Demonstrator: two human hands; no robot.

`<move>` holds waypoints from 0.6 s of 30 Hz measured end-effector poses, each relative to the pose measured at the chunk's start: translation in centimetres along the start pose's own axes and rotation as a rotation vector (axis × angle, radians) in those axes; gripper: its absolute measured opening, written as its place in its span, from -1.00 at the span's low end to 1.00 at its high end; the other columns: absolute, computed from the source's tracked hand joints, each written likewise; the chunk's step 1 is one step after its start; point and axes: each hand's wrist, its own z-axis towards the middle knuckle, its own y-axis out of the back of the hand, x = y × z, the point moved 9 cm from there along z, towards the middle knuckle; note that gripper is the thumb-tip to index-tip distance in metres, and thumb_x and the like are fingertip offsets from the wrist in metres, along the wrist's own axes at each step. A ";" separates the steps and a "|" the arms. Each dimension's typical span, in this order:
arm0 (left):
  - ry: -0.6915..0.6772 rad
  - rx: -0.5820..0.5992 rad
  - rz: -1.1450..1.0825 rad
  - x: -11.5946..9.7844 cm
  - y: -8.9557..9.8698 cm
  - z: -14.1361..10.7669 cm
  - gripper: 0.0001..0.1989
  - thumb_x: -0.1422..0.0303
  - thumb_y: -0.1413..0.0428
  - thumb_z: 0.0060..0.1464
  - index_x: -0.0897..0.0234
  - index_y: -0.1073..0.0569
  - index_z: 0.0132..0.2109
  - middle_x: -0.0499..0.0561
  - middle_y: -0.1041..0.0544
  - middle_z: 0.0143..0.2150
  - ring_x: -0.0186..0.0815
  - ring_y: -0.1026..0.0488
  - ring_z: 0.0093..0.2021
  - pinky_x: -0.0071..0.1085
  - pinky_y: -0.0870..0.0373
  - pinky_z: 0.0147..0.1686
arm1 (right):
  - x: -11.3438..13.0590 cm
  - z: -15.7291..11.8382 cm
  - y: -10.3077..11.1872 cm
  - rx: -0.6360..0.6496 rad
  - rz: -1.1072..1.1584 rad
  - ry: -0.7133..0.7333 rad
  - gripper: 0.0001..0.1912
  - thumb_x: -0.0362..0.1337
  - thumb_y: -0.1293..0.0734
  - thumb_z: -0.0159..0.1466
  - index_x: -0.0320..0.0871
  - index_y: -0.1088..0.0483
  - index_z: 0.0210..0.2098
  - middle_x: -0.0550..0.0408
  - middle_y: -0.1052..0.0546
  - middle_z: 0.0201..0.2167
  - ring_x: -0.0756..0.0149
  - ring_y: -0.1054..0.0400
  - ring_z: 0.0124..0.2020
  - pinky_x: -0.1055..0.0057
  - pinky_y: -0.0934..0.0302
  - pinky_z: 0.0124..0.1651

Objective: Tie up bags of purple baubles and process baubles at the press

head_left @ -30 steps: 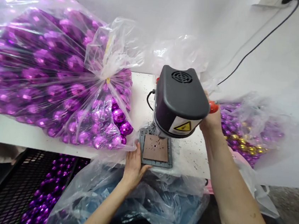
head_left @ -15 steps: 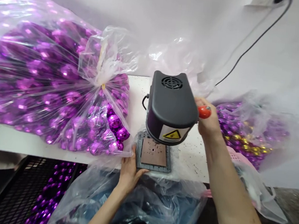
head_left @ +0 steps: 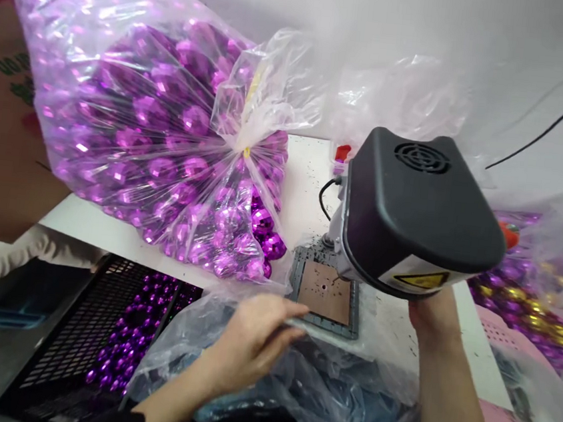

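A black machine head (head_left: 417, 205) with a yellow warning label stands over a grey base plate (head_left: 354, 312) carrying a brown square pad (head_left: 320, 296) with dark specks on it. My left hand (head_left: 261, 333) is just in front of the plate's near left corner, its thumb and fingers apart with nothing visible between them. My right hand (head_left: 434, 311) is mostly hidden behind the machine head; only its wrist side shows. A red knob (head_left: 510, 235) sticks out at the machine's right side, and the hand does not visibly touch it.
A big clear bag of shiny purple beads (head_left: 158, 137) fills the table's left. A black crate (head_left: 72, 337) with purple beads stands below. Purple and gold beads (head_left: 538, 305) lie at the right. Beside a cardboard box (head_left: 10, 109), a person's sleeve (head_left: 20, 257) shows at the left.
My left hand has left the plate's left edge and come nearer to me. My right hand has moved from beside the red knob to low behind the machine head. The view has shifted left.
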 end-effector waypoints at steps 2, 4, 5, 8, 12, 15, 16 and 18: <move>-0.058 -0.284 0.106 -0.4 5.1 2.1 -0.78 0.47 -0.03 0.29 0.23 -0.43 0.05 0.03 -0.60 -0.11 -0.30 -0.52 -0.07 -0.35 -0.44 -0.05 | -2.3 -1.5 0.8 -0.043 0.015 -0.086 -0.51 0.11 -0.48 -0.01 -0.17 -0.29 -0.47 0.20 -0.28 -0.65 0.52 -0.11 -0.67 0.54 0.04 -0.68; -0.033 -0.433 0.312 1.0 7.6 4.3 -0.81 0.47 -0.03 0.29 0.27 -0.44 0.00 0.08 -0.59 -0.11 -0.23 -0.50 -0.08 -0.27 -0.41 -0.06 | -3.3 -2.9 1.1 -0.058 0.028 -0.128 -0.50 0.11 -0.48 -0.02 -0.18 -0.28 -0.47 0.21 -0.27 -0.65 0.52 -0.12 -0.67 0.55 0.03 -0.67; -0.009 -0.430 0.424 2.2 7.8 5.4 -0.80 0.44 -0.05 0.27 0.29 -0.44 0.02 0.13 -0.58 -0.05 -0.17 -0.48 -0.03 -0.20 -0.39 -0.02 | -3.6 -3.4 1.2 -0.062 0.031 -0.144 -0.49 0.11 -0.48 -0.02 -0.18 -0.28 -0.47 0.21 -0.27 -0.65 0.52 -0.13 -0.66 0.56 0.02 -0.66; 0.072 -0.305 0.682 5.8 6.9 7.7 -0.61 0.38 -0.13 0.21 0.35 -0.38 0.16 0.24 -0.49 0.13 0.01 -0.41 0.11 -0.01 -0.25 0.14 | -3.5 -5.0 1.6 -0.062 0.017 -0.183 -0.48 0.12 -0.49 -0.04 -0.20 -0.32 -0.44 0.20 -0.27 -0.65 0.53 -0.14 -0.63 0.58 0.00 -0.64; 0.114 -0.217 0.788 7.9 6.2 7.4 -0.46 0.34 -0.14 0.18 0.40 -0.29 0.27 0.30 -0.45 0.19 0.06 -0.37 0.15 0.05 -0.11 0.25 | -3.3 -7.5 2.5 -0.076 -0.034 -0.214 -0.47 0.11 -0.50 -0.04 -0.21 -0.35 -0.41 0.19 -0.28 -0.65 0.53 -0.14 -0.63 0.58 0.01 -0.63; 0.073 -0.173 0.800 8.1 5.2 6.9 -0.46 0.35 -0.09 0.21 0.42 -0.26 0.29 0.31 -0.44 0.19 0.04 -0.39 0.13 0.06 -0.02 0.31 | -3.7 -9.7 2.4 -0.071 -0.076 -0.233 -0.48 0.12 -0.48 0.00 -0.21 -0.35 -0.39 0.20 -0.28 -0.64 0.53 -0.14 -0.63 0.57 0.00 -0.62; 0.056 -0.160 0.795 8.1 4.9 7.0 -0.46 0.37 -0.09 0.21 0.43 -0.25 0.30 0.31 -0.44 0.19 0.03 -0.40 0.12 0.07 0.00 0.33 | -3.8 -10.5 2.2 -0.067 -0.089 -0.237 -0.49 0.12 -0.47 0.02 -0.21 -0.35 -0.38 0.20 -0.28 -0.64 0.53 -0.14 -0.63 0.57 -0.01 -0.61; 0.034 -0.158 0.764 8.2 4.7 7.4 -0.45 0.39 -0.12 0.19 0.44 -0.25 0.29 0.30 -0.46 0.16 0.01 -0.43 0.10 0.07 0.01 0.34 | -3.9 -11.9 1.4 -0.056 -0.116 -0.235 -0.51 0.13 -0.44 0.08 -0.19 -0.34 -0.35 0.20 -0.28 -0.62 0.54 -0.15 -0.60 0.58 -0.03 -0.58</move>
